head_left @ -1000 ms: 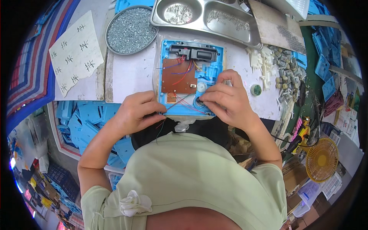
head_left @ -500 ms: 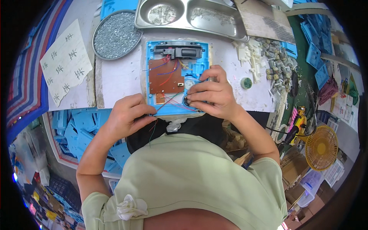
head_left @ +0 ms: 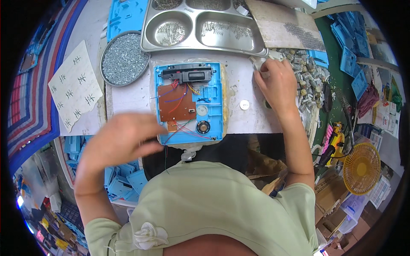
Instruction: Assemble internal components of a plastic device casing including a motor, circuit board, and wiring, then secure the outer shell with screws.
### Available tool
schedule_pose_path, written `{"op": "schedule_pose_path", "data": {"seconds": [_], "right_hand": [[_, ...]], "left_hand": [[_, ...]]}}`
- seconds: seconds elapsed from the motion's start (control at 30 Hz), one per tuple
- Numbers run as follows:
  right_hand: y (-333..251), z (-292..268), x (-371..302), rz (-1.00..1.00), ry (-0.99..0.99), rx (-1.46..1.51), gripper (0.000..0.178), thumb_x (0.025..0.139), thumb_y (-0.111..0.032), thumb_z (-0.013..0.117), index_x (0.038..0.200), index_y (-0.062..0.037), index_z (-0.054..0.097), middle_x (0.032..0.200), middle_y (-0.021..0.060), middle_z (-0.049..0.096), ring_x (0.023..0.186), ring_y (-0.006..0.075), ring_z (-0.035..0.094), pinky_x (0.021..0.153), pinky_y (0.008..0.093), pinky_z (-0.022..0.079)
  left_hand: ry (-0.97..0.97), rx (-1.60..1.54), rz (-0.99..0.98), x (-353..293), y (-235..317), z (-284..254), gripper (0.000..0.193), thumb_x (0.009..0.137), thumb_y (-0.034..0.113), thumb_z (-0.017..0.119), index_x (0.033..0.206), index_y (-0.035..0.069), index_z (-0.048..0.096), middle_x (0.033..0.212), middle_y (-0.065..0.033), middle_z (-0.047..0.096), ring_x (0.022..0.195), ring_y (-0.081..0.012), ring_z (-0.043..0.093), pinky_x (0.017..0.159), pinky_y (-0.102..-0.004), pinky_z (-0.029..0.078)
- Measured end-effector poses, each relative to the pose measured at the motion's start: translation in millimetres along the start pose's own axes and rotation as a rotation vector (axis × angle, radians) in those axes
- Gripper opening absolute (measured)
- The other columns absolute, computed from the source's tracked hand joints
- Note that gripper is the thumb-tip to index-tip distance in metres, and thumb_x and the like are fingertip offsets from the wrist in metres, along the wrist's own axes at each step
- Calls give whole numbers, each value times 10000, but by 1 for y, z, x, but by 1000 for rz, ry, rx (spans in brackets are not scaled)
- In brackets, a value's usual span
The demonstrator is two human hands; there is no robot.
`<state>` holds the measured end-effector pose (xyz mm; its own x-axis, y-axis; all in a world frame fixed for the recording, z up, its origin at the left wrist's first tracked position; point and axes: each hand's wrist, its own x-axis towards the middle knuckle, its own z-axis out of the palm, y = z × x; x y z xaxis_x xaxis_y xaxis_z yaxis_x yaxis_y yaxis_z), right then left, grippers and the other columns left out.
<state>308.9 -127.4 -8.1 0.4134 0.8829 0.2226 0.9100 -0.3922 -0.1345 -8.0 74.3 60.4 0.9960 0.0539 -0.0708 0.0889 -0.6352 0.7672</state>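
Observation:
A blue plastic housing (head_left: 217, 112) lies open on the table in front of me. It carries a brown circuit board (head_left: 173, 107), a black cassette-like mechanism (head_left: 188, 76), a small round speaker (head_left: 203, 126) and loose coloured wires. My left hand (head_left: 121, 138), smeared by motion, is at the housing's lower left corner; its grip is unclear. My right hand (head_left: 278, 85) reaches over small white plastic parts (head_left: 256, 62) right of the housing, its fingers curled together; what they hold, if anything, is hidden. A white disc (head_left: 244, 105) lies between that hand and the housing.
Beyond the housing are a steel compartment tray (head_left: 192, 46) of small metal pieces and a round pan (head_left: 124, 57) of screws. Grey parts (head_left: 308, 77) are heaped at right. Blue housings (head_left: 126, 183) fill a container below left. A yellow fan (head_left: 361, 168) stands at right.
My right hand has left the speaker and moved right and away to the white parts. My left hand has drawn left from the wires. The white disc now shows on the table.

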Motion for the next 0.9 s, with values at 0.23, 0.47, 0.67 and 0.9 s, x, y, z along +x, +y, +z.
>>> {"op": "schedule_pose_path", "data": {"seconds": [0.23,0.47,0.67,0.9], "right_hand": [[-14,-33,1,213,-78,404,343,781,-119,759,1101,-19,690,882,115,673,750,249,634,709,363,532],[-13,-50,-45,303,160,1114,334,832,93,718,1154,48,641,1143,120,675,978,169,672,841,279,580],[-67,-50,-62,-8,157,1473,412,773,168,712,1172,96,640,1150,250,699,1094,308,701,919,373,586],[-81,-39,-62,-139,77,1358,372,753,148,730,1117,88,675,1091,243,732,1036,300,729,919,379,571]], "left_hand": [[329,695,263,196,-70,-4,96,893,123,706,927,43,665,857,-100,647,801,-257,657,727,-355,535],[364,570,304,213,-36,-8,195,877,188,666,780,28,721,833,-150,707,830,-350,682,802,-504,507],[139,-546,9,70,29,23,189,990,69,637,1137,-41,682,910,-35,646,804,-84,597,664,-231,483],[104,-1189,-347,36,21,61,211,1043,125,577,1150,-28,677,869,-26,620,725,-72,540,596,-231,442]]}}
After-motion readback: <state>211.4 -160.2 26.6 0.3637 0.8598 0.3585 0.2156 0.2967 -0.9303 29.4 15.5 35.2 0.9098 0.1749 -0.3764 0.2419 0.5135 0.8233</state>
